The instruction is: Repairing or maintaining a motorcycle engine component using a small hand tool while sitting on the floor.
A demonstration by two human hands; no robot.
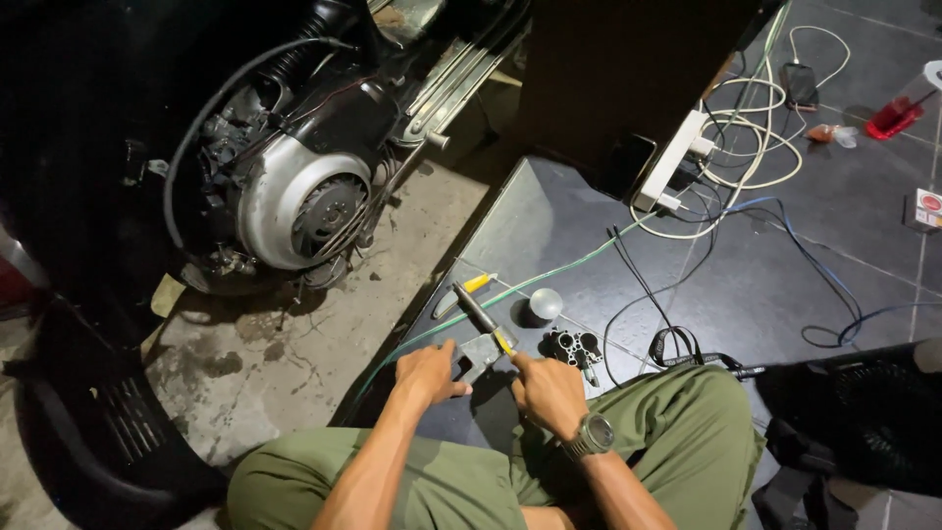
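My left hand point(429, 373) presses on a small grey metal part point(478, 353) lying on the dark tiled floor in front of my knees. My right hand point(548, 391) grips a tool with a yellow and black handle point(479, 314), its shaft slanting up to the left over that part. A black metal piece with round holes point(575, 345) lies just right of my right hand. A small silvery dome-shaped piece point(546, 303) rests a little farther away. Another yellow-handled tool point(467, 290) lies beyond it.
A scooter engine with a silver fan cover point(294, 211) stands at the left on cracked concrete. A white power strip point(677, 162) with tangled cables, a phone point(800, 85) and a red bottle point(898, 113) lie at the right. A black fan point(863, 412) sits at my right knee.
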